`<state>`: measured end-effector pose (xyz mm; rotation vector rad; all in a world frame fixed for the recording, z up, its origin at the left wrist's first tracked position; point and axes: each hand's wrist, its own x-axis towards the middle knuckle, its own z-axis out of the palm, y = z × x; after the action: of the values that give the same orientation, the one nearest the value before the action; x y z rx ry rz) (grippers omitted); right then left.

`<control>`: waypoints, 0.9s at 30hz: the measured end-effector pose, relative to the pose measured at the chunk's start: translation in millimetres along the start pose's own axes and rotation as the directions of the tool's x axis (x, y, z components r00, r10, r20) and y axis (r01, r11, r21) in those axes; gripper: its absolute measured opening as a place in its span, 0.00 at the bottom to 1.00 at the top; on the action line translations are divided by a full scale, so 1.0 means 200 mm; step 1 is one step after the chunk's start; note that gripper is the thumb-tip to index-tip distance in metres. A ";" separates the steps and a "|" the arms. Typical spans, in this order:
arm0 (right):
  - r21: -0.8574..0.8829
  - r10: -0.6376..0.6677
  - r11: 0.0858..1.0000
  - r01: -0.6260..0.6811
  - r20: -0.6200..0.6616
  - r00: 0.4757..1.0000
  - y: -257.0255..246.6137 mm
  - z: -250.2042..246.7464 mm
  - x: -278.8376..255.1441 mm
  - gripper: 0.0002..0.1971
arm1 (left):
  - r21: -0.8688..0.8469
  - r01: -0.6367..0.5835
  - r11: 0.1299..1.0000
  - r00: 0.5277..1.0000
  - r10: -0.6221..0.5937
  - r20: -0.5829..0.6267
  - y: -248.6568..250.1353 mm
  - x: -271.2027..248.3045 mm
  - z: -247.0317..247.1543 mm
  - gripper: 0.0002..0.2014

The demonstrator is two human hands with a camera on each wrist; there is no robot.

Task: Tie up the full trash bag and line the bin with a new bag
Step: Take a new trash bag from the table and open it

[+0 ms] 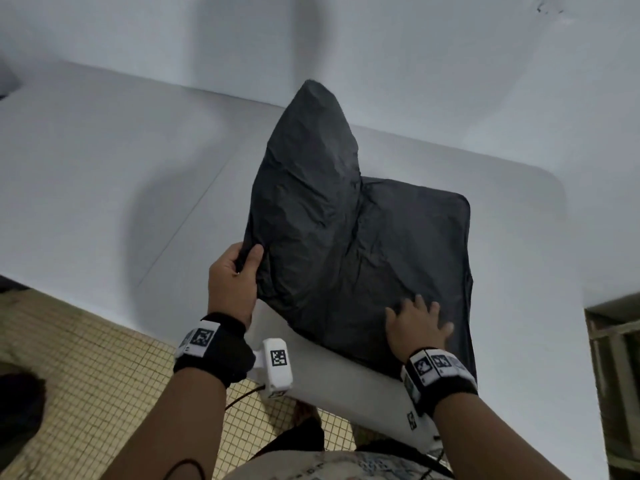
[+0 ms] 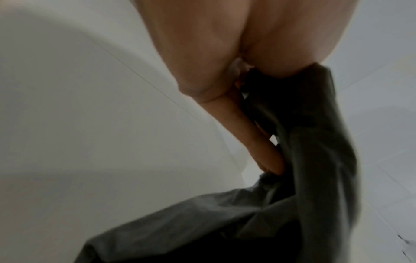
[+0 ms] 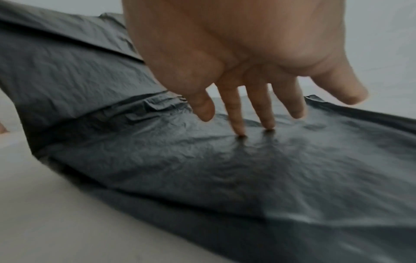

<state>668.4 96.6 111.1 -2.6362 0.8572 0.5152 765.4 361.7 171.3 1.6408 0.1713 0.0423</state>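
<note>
A flat, empty black trash bag [image 1: 349, 233] lies half spread on a white table [image 1: 104, 174]. Its right part rests flat on the tabletop; its left part is lifted into a peak. My left hand [image 1: 239, 265] pinches the bag's left edge between thumb and fingers, and the bag [image 2: 310, 142] hangs from that hand [image 2: 247, 85] in the left wrist view. My right hand [image 1: 417, 325] is spread open, fingers straight, pressing the near right part of the bag [image 3: 202, 160] down; two fingertips [image 3: 241, 132] touch the plastic. No bin or full bag is in view.
The white table meets a white wall [image 1: 346, 36] at the back and has a rounded right corner [image 1: 554, 181]. Below its near edge is a floor of small yellowish tiles [image 1: 86, 358]. A dark object [image 1: 20, 403] sits on the floor at lower left.
</note>
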 end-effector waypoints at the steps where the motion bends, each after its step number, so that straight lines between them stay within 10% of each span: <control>1: 0.041 -0.095 0.995 0.095 -0.005 0.995 -0.05 0.02 -0.01 0.27 | -0.010 0.016 1.000 1.000 -0.017 -0.012 -0.01 0.01 -0.03 0.13; 5: 0.151 -0.307 0.945 0.291 0.095 0.947 -0.25 0.13 -0.08 0.29 | 0.000 0.074 0.997 0.995 -0.074 -0.059 -0.06 0.07 -0.14 0.06; 23: -0.025 -0.236 0.970 0.242 0.142 0.961 -0.30 0.22 0.08 0.29 | 0.614 0.335 0.715 0.942 -0.267 -0.202 -0.46 0.04 -0.46 0.14; 27: -0.078 -0.269 0.955 0.286 0.177 0.947 -0.19 0.13 0.19 0.29 | 0.887 -0.140 0.439 0.988 0.002 0.155 -0.43 0.00 -0.41 0.47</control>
<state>714.6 117.8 79.4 -2.6987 0.4095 0.7047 748.0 449.0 92.6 2.7513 -0.0014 -0.1222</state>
